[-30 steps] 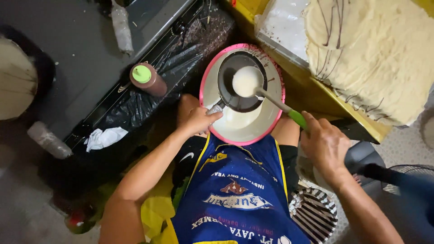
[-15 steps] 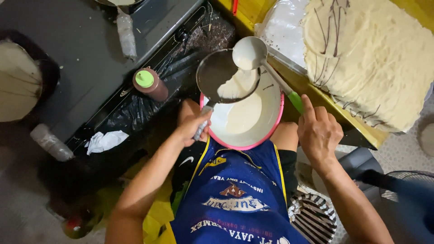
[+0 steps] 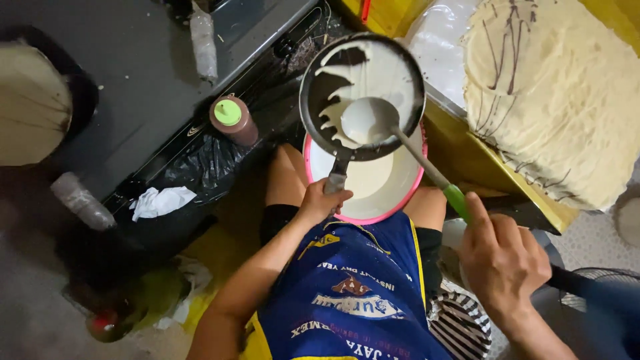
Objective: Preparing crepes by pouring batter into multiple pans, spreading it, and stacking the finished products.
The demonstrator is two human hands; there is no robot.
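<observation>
My left hand (image 3: 324,200) grips the handle of a small black frying pan (image 3: 320,100), held tilted above a pink-rimmed bowl (image 3: 393,215) of pale batter between my knees. White batter coats most of the pan's inside and runs down in streaks. My right hand (image 3: 501,260) holds the green handle of a metal ladle (image 3: 368,120), whose cup rests inside the pan over the batter. I sit in a blue printed apron (image 3: 353,293).
A tall stack of thin crepes (image 3: 560,93) lies on a yellow table at the right. A brown squeeze bottle with a green cap (image 3: 232,119) stands on black plastic. A dark stove top (image 3: 133,87) with another crepe (image 3: 30,107) is at the left. A fan (image 3: 600,300) sits at lower right.
The pan has risen and moved away from the bowl, tilting further. Batter has spread across its inside. The ladle has gone from above the pan's rim down into the pan.
</observation>
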